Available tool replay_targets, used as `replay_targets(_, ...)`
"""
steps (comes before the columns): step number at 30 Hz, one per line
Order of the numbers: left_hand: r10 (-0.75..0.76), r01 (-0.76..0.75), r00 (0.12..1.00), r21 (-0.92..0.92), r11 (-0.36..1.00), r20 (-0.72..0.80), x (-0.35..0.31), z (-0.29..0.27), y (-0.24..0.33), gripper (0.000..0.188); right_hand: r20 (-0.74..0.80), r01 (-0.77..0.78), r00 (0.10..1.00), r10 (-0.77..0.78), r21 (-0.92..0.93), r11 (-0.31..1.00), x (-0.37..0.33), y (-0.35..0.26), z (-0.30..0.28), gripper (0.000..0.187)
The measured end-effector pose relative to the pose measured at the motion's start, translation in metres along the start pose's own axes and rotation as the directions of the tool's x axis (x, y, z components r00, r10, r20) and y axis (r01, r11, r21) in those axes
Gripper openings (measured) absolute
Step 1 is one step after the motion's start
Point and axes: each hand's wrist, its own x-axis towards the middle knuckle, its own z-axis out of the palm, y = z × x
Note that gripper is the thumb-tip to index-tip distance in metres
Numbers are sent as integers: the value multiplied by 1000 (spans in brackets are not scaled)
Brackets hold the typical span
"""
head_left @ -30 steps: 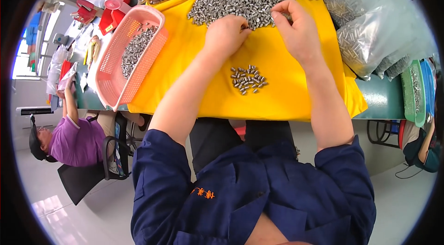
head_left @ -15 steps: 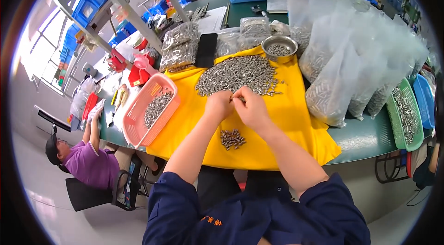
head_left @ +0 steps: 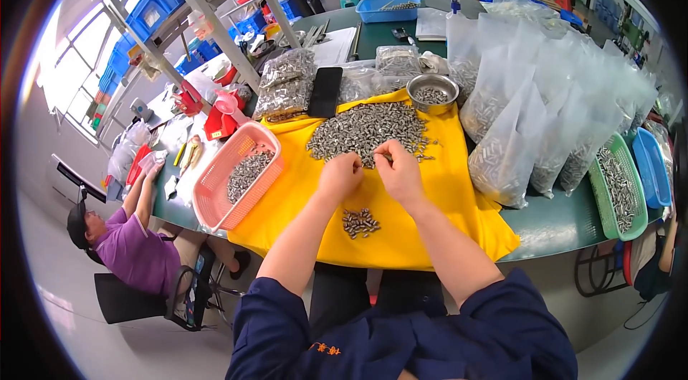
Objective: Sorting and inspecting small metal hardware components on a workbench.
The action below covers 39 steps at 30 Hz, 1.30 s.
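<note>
My left hand (head_left: 340, 176) is closed, fingertips pinched at the near edge of a wide heap of small silvery metal cylinders (head_left: 369, 127). What it holds, if anything, is hidden. Just to its right, with a gap between, my right hand (head_left: 400, 172) pinches a small dark metal piece, mostly covered by the fingers. Both hands are above a yellow cloth (head_left: 301, 201). Closer to me, between my forearms, lies a smaller pile of metal cylinders (head_left: 360, 223).
A pink basket (head_left: 204, 193) with metal parts stands left, a steel bowl (head_left: 454, 98) behind the heap. Filled plastic bags (head_left: 512, 158) and a green basket (head_left: 608, 219) line the right. A phone (head_left: 326, 92) lies beyond the cloth. A seated person (head_left: 143, 247) works at left.
My hands, together half a second ago, are now apart: the right has moved right and the left slightly nearer to me. The whole view has shifted slightly.
</note>
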Motion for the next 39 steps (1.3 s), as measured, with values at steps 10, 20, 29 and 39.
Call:
replay_targets(10,-30,163,984,-816,555,176,3,23,-31,8,-243,95,954,-175,-308,947,5,62,-2,7)
replay_targets(20,88,192,978,-981,-6,191,-2,16,-38,13,-221,79,937,-270,-619,781,2,53,2,7)
replay_targets(29,144,367,929,-902,-227,342,-3,13,-40,11,-234,3,938,-256,-732,681,2,48,10,7)
replay_targets(39,101,424,897,-774,-470,430,-2,12,-39,12,-155,80,922,-355,-821,566,3,53,4,6)
